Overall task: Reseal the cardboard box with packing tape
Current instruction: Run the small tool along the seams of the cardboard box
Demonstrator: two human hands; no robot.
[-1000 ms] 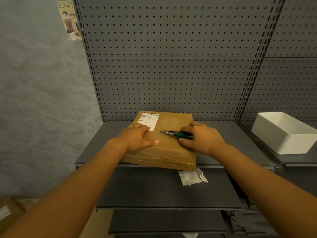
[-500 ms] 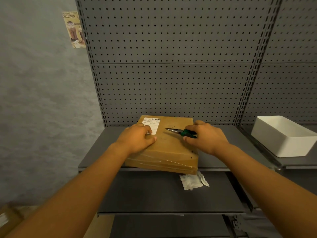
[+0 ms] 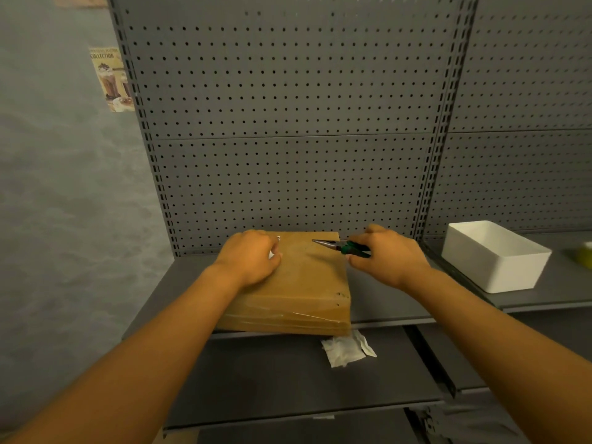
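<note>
Two bare hands are in my view, both working at one cardboard box [image 3: 298, 283] that lies flat on the upper grey shelf [image 3: 384, 299], its far edge close to the pegboard back panel [image 3: 288, 123] and its near edge level with the shelf's front lip. Clear tape bands cross the near face and near top of the box. A white label [image 3: 276, 248] on the far left of the top is mostly covered.

Left hand [image 3: 248, 262]: palm down on the far left part of the box top, fingers spread and fairly straight, pressing on the cardboard; its grip closes round nothing.

Right hand [image 3: 387, 256]: at the far right corner of the box, fingers curled round the green handles of a pair of needle-nose pliers [image 3: 339, 246]. The metal tips point left over the box top, near its far edge. I cannot tell whether the tips touch the cardboard.

One crumpled white packet [image 3: 347, 347] lies on the lower shelf [image 3: 272, 379], just below the near right corner of the box. A white rectangular bin [image 3: 493, 254] stands on the neighbouring shelf to the right, well apart from the box. A yellow-green object [image 3: 583, 254] shows at the right frame edge; I cannot identify it. A small drinks poster [image 3: 112, 80] hangs on the wall, far left.
</note>
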